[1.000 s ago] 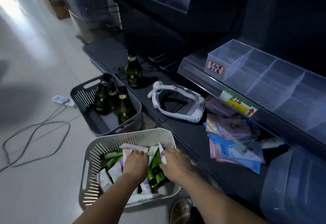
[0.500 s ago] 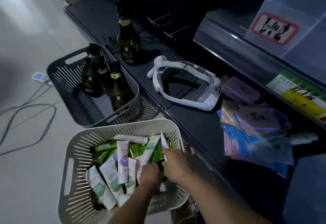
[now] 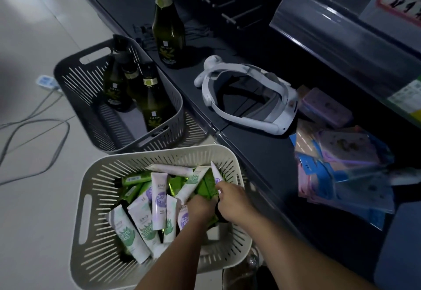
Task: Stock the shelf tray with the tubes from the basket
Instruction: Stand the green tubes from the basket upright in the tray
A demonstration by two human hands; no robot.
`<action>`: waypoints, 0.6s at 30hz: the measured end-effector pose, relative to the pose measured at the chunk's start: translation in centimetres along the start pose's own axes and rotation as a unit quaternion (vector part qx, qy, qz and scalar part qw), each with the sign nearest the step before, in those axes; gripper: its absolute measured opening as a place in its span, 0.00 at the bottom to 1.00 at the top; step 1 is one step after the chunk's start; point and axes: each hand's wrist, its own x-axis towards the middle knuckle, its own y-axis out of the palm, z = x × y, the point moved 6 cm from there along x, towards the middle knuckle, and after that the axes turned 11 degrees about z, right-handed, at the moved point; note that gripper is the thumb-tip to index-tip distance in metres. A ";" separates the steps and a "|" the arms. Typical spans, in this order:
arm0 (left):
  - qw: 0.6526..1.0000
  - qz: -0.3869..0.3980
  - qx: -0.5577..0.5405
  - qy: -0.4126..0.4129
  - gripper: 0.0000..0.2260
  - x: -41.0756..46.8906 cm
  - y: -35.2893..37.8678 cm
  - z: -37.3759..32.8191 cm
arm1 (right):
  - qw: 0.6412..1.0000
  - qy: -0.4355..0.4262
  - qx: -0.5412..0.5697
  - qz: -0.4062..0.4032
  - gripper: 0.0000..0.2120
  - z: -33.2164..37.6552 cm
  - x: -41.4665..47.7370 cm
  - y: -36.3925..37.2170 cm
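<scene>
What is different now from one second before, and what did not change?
The left hand slid right across the basket, off the white tubes in the middle, and now reaches among the green tubes beside the right hand. The right hand keeps pinching one white tube. Nothing was let go. Bottles, grey basket and headset stayed put.

Two bare forearms, unsleeved to the frame edge, with bare left hand [image 3: 197,207] and right hand [image 3: 232,202]
</scene>
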 end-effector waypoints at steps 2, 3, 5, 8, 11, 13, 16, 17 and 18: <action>1.000 0.026 -0.005 -0.003 0.19 0.2 0.6 0.2 | 1.000 0.001 0.004 0.000 0.19 -0.1 0.1 0.0; 0.999 0.037 -0.003 -0.007 0.19 0.3 0.8 0.2 | 1.000 0.002 0.006 0.000 0.19 -0.1 0.1 0.0; 0.998 0.050 -0.028 -0.025 0.18 0.4 1.0 0.5 | 1.000 0.001 0.013 0.001 0.19 -0.2 0.2 -0.1; 0.992 0.046 -0.103 -0.051 0.18 0.2 0.7 1.0 | 1.000 -0.004 0.021 0.004 0.20 -0.2 0.2 -0.3; 0.967 0.054 -0.245 -0.051 0.07 -0.1 1.3 1.1 | 1.000 -0.001 0.028 0.006 0.20 -0.1 0.2 -0.4; 0.931 0.071 -0.353 -0.059 0.06 -1.0 1.4 0.9 | 0.999 0.000 0.032 0.008 0.20 -0.1 0.1 -0.4; 0.888 0.157 -0.427 -0.066 0.09 -1.7 1.6 1.0 | 0.999 0.009 0.044 0.012 0.19 -0.3 0.1 -0.5; 0.879 0.185 -0.433 -0.068 0.09 -2.2 1.5 1.2 | 0.999 0.014 0.050 0.013 0.18 -0.4 0.2 -0.5; 0.875 0.211 -0.431 -0.065 0.09 -2.8 1.3 1.7 | 0.998 0.020 0.058 0.015 0.17 -0.4 0.4 -0.4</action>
